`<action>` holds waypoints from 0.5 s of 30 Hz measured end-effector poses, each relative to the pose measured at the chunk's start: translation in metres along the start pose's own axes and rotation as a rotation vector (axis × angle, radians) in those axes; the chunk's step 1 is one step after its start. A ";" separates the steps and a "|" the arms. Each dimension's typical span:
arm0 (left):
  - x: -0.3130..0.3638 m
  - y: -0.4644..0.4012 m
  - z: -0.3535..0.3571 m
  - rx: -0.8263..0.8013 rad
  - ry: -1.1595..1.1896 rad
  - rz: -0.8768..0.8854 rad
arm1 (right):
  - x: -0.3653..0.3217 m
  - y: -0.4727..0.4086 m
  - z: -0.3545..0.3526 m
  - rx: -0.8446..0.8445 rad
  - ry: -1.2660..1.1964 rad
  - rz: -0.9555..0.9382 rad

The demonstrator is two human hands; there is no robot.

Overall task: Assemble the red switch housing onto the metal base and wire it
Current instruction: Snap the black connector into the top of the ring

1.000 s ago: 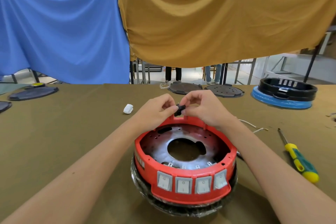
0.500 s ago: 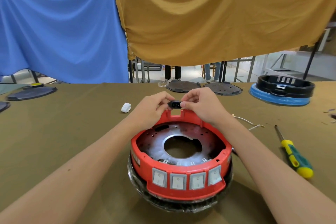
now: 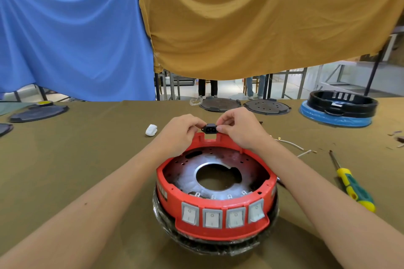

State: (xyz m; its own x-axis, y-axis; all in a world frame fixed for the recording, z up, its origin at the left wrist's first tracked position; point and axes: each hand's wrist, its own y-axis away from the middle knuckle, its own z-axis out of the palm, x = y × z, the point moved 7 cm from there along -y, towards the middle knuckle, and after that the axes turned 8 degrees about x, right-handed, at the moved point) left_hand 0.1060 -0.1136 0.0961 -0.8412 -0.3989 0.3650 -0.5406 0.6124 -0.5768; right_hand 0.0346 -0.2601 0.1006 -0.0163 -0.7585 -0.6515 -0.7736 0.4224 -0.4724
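The red switch housing (image 3: 220, 230), a ring with several grey rocker switches on its near face, sits on the round metal base (image 3: 188, 176), which has a large centre hole. A small black power socket (image 3: 210, 129) is held just above the notch in the housing's far rim. My left hand (image 3: 180, 132) pinches its left end and my right hand (image 3: 239, 128) pinches its right end. Loose white wires (image 3: 294, 147) lie on the table right of the housing.
A yellow-and-green screwdriver (image 3: 352, 186) lies at the right. A small white part (image 3: 151, 130) lies left of my hands. Dark round plates (image 3: 219, 104) sit along the far edge, others at the far left (image 3: 37, 112). A black housing on a blue-wrapped base (image 3: 338, 108) stands far right.
Both hands have turned the black socket so its face points toward me and brought it level over the rim notch. The housing and base have not moved on the table.
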 end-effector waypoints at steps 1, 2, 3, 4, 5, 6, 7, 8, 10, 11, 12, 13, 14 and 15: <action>-0.001 0.000 0.000 -0.004 -0.004 -0.004 | 0.000 0.000 0.001 -0.005 0.005 -0.002; -0.001 0.000 0.001 -0.008 -0.008 -0.007 | 0.000 0.000 0.001 -0.007 0.010 -0.003; -0.001 0.000 0.001 -0.012 -0.012 -0.007 | -0.001 0.000 0.001 -0.007 0.016 -0.006; -0.001 0.000 0.001 -0.016 -0.015 -0.007 | -0.001 0.000 0.001 -0.004 0.023 -0.008; -0.001 0.000 0.002 -0.020 -0.016 -0.006 | -0.001 0.000 0.001 0.002 0.028 -0.010; -0.001 0.001 0.002 -0.020 -0.016 -0.005 | -0.002 -0.001 0.001 0.008 0.031 -0.012; -0.001 0.001 0.001 -0.017 -0.012 -0.004 | -0.002 0.000 0.001 0.009 0.035 -0.015; 0.000 0.000 0.001 -0.012 -0.005 -0.004 | -0.003 0.000 0.001 0.004 0.041 -0.017; -0.001 0.000 0.000 0.000 0.002 -0.009 | -0.003 0.001 0.002 -0.012 0.049 -0.013; -0.001 0.001 0.000 0.004 0.002 -0.012 | -0.003 0.001 0.002 -0.016 0.049 -0.009; -0.002 0.001 0.000 0.008 0.003 -0.016 | -0.002 0.001 0.001 -0.017 0.047 -0.005; -0.002 0.001 0.000 0.010 0.005 -0.018 | -0.002 0.001 0.001 -0.015 0.046 -0.002; -0.002 0.001 0.000 0.011 0.009 -0.018 | -0.002 0.001 0.001 -0.014 0.046 -0.002; -0.002 0.001 0.000 0.012 0.014 -0.016 | -0.002 0.001 0.001 -0.014 0.049 -0.003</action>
State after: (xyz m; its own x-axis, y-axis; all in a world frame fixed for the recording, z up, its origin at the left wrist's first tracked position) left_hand 0.1075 -0.1124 0.0949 -0.8326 -0.3990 0.3842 -0.5539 0.5979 -0.5794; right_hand 0.0340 -0.2573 0.1010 -0.0446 -0.7831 -0.6203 -0.7823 0.4136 -0.4658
